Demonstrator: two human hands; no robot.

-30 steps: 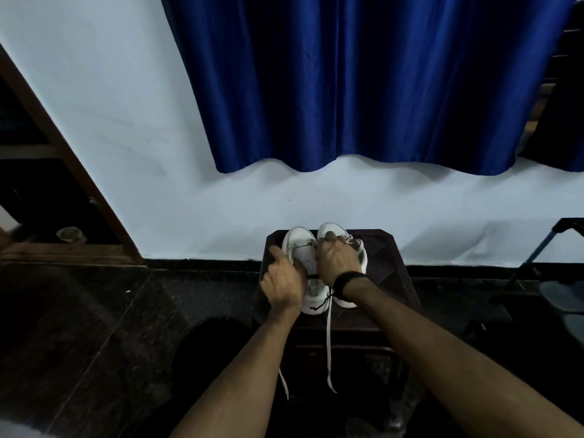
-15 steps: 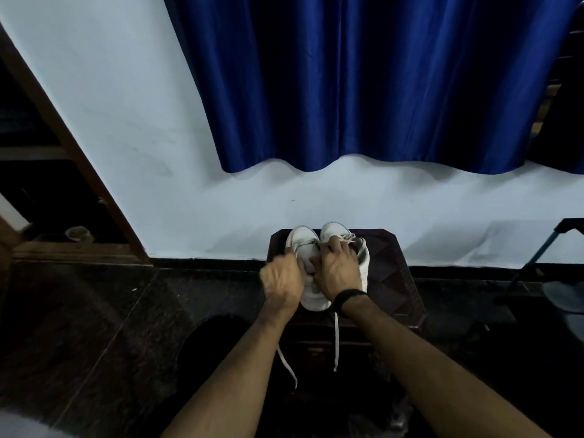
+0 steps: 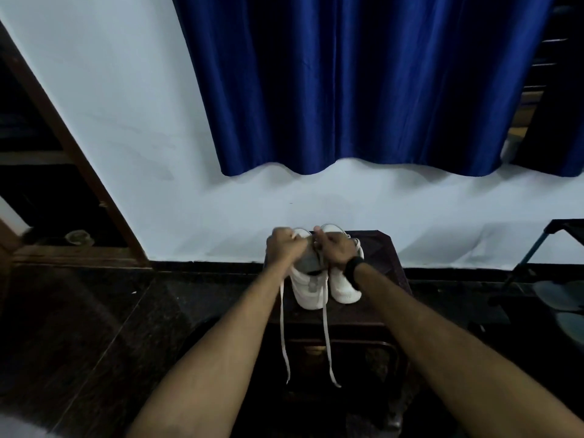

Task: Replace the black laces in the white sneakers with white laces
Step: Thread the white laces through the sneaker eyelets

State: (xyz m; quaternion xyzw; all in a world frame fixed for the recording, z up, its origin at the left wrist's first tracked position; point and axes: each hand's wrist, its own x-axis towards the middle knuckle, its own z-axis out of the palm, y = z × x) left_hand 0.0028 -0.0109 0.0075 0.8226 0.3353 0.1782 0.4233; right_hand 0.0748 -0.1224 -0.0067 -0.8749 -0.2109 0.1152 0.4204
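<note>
Hands work together over the pair of white leather sneakers (image 3: pixel 316 287) standing side by side on the dark wooden desk (image 3: pixel 384 257), toes toward the wall. The left hand (image 3: pixel 283 245) is curled, apparently pinching the flat white lace (image 3: pixel 282 327); the right hand (image 3: pixel 336 249) grips near the left shoe's eyelets. Both lace tails hang down over the desk's near edge, toward the person.

Satiny blue cloth curtain (image 3: pixel 363 83), smooth matt white sneakers (image 3: pixel 311 292), flat woven laces (image 3: pixel 325 327), dark polished floor (image 3: pixel 94 327)
</note>
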